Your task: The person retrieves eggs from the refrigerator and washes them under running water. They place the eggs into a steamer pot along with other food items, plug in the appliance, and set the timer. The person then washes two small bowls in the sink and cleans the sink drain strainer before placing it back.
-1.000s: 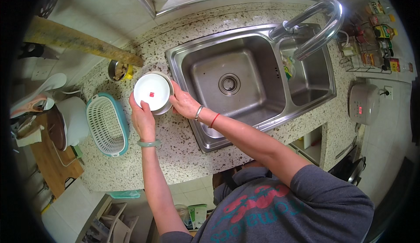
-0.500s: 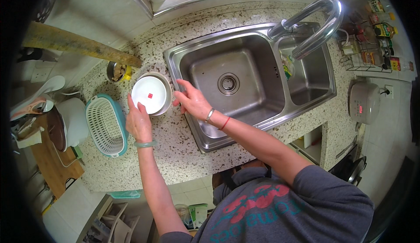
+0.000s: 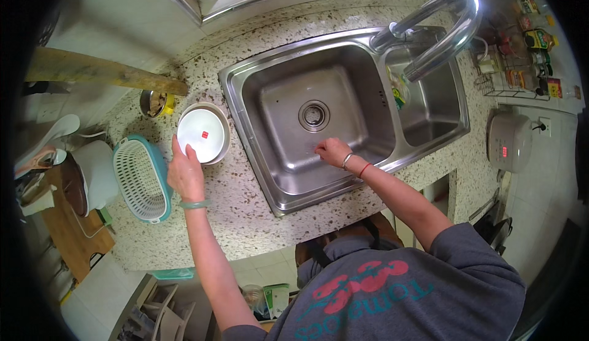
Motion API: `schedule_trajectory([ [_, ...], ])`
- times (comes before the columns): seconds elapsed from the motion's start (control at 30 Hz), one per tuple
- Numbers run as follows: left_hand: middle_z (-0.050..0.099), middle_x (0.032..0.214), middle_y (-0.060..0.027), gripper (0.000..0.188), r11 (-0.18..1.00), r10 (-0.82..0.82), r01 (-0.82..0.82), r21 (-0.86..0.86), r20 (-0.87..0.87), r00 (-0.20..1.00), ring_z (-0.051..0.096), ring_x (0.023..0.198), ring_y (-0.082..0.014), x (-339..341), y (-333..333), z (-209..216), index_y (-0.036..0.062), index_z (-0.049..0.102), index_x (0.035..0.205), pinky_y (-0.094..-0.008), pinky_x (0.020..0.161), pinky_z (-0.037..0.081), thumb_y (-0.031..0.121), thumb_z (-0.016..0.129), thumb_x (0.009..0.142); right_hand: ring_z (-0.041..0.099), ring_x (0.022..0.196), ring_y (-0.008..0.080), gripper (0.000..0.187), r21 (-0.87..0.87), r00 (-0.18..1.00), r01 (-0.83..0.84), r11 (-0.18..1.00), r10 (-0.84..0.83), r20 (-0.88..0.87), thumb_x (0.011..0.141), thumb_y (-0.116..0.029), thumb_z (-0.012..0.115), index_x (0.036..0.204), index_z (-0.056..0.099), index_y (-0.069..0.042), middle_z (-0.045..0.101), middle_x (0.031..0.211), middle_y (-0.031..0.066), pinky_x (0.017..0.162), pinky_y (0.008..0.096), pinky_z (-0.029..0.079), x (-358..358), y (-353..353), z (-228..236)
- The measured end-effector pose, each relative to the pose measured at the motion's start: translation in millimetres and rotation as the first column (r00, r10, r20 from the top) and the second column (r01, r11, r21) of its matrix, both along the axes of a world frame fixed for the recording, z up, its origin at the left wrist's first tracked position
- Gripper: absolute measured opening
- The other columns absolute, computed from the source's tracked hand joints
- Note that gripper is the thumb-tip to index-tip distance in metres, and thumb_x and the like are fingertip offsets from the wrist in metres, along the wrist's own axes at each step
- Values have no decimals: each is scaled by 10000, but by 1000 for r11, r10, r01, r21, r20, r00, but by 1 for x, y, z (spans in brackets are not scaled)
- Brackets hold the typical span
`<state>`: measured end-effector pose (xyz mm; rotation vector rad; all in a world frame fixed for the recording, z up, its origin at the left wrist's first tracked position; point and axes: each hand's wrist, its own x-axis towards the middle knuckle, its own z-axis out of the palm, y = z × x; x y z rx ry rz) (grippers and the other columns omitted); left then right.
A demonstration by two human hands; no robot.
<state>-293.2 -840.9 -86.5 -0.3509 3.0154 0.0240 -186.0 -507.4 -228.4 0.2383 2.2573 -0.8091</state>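
Observation:
A small white bowl (image 3: 199, 126) with a red square mark sits on a wider pale bowl (image 3: 226, 141), left of the sink. My left hand (image 3: 186, 174) grips the white bowl's near left edge, thumb on its face and fingers around the side. Over the near part of the large steel sink basin (image 3: 343, 117) hovers my right hand (image 3: 335, 152), its fingers curled together with nothing visible in them. The basin shows a round drain (image 3: 313, 116) beyond that hand.
A teal and white draining basket (image 3: 142, 178) stands left of my left hand. Behind the bowls are a small metal cup (image 3: 147, 103) and a slanting wooden pole (image 3: 110, 74). A chrome faucet (image 3: 451, 40) arches over the smaller basin, where a green and yellow packet (image 3: 399, 95) lies.
My right hand has left the bowls' side and moved right and nearer, over the large basin, its fingers drawn together. My left hand stays on the white bowl. The view has shifted slightly.

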Motion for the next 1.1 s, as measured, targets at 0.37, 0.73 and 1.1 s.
schedule_trajectory([
  [0.37, 660, 704, -129, 445, 986, 103, -89, 139, -101, 989, 634, 626, -277, 5, 3, 7, 105, 473, 1340, -389, 567, 476, 366, 449, 979, 621, 980, 326, 240, 7, 988, -78, 997, 76, 134, 874, -240, 529, 1027, 695, -158, 673, 1009, 113, 845, 427, 499, 10, 9, -28],
  [0.73, 671, 791, -95, 228, 722, -196, -3, 692, 209, 958, 616, 625, -174, 70, 125, 13, 80, 646, 1105, -336, 563, 497, 187, 524, 945, 603, 1068, 343, 594, 99, 945, -265, 959, 238, 224, 878, -91, 440, 1439, 265, -180, 616, 1161, 190, 870, 444, 488, 7, 23, -42],
  [1.1, 297, 1460, -252, 469, 927, -358, 219, 305, 541, 761, 356, 1321, -392, 79, 176, -185, 13, 410, 1350, -463, 997, 420, 73, 469, 889, 623, 1021, 342, 626, 141, 925, -373, 917, 356, 130, 882, -87, 465, 1450, 243, -226, 621, 1149, 171, 827, 448, 504, -13, 18, -50],
])
